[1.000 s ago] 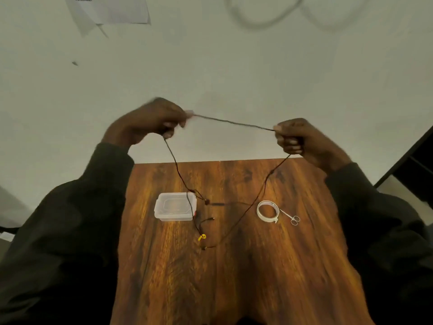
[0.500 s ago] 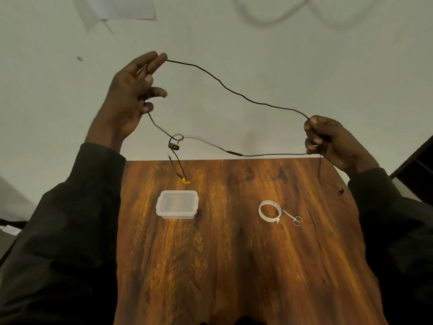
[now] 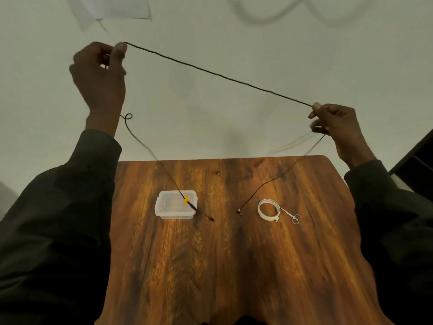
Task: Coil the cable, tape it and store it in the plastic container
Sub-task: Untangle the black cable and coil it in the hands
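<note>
A thin black cable (image 3: 218, 75) is stretched taut in the air between my two raised hands. My left hand (image 3: 100, 73) pinches it high at the upper left, and my right hand (image 3: 332, 123) pinches it lower at the right. From each hand a loose end hangs down. The left end, with a yellow tag (image 3: 186, 200), dangles over the clear plastic container (image 3: 161, 207) on the wooden table (image 3: 222, 266). The right end's plug (image 3: 239, 211) hangs near the white tape roll (image 3: 268, 210).
Small silver scissors (image 3: 291, 215) lie just right of the tape roll. The table's far edge meets a pale wall, and a dark piece of furniture (image 3: 417, 160) stands at the right edge. A paper sheet (image 3: 117, 8) hangs on the wall.
My hands have moved further apart and the sagging cable between them is now pulled straight. The loose ends have dropped lower, the left one over the container.
</note>
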